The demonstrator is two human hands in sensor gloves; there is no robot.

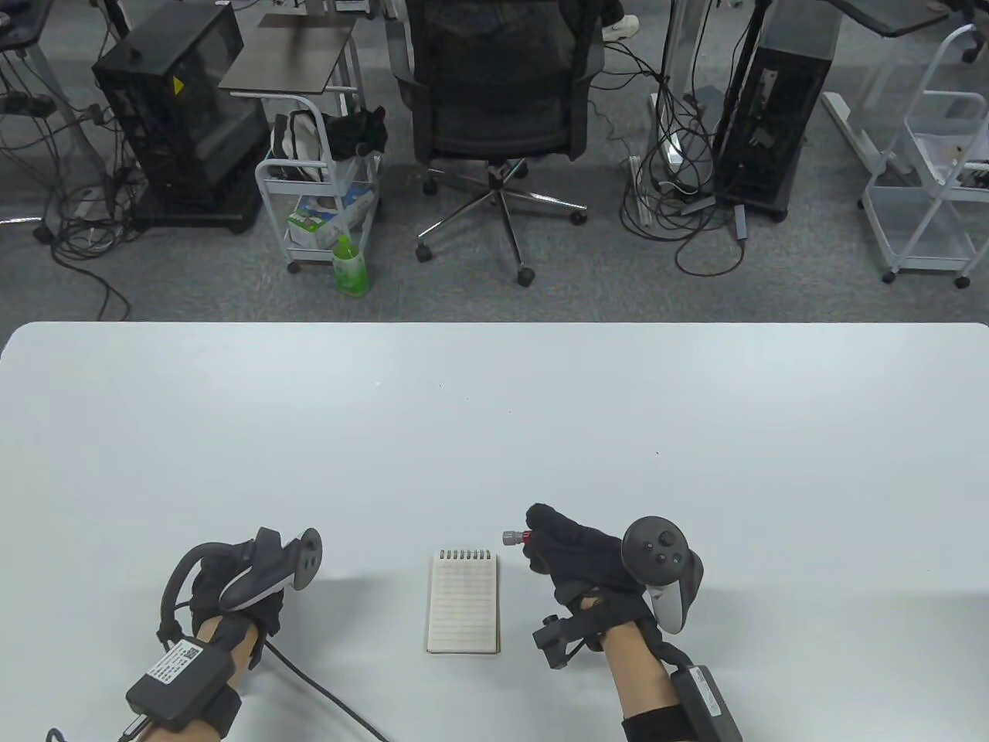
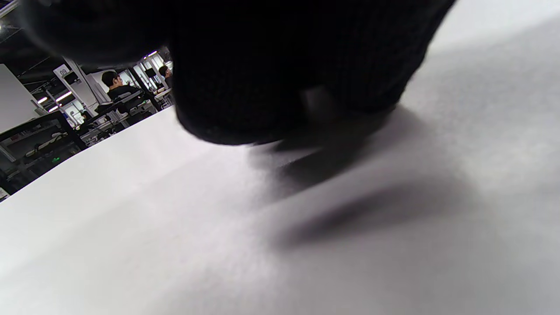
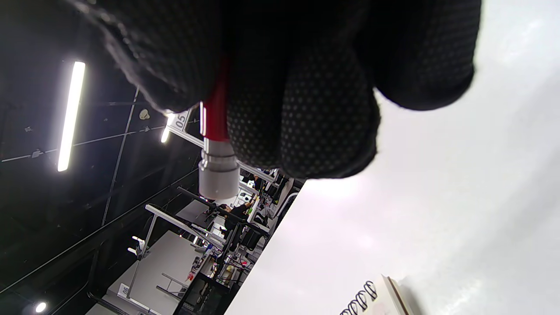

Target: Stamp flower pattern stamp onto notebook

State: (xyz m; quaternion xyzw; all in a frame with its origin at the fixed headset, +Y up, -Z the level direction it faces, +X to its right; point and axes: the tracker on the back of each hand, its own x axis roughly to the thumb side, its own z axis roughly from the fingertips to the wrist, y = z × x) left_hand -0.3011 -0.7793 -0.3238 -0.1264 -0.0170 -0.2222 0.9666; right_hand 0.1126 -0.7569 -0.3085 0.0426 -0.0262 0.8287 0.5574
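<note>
Stamp (image 1: pixel 516 538) lying near-horizontal in the table view, long axis roughly left-right, grey tip pointing left, red barrel running back into the glove; sits just right of and beyond the notebook's top right corner, not over the page. Right hand (image 1: pixel 583 553) closed around the red barrel, fingers (image 3: pixel 302 109) wrapped over it, only the grey end (image 3: pixel 218 175) sticking out. Notebook (image 1: pixel 463 603) flat on the white table (image 1: pixel 494 417), spiral binding at the far edge, lined page up, long axis running away from the person. Left hand (image 1: pixel 232 591) down on the table well left of the notebook; whether curled or flat cannot be told, fingers hidden under the tracker.
</note>
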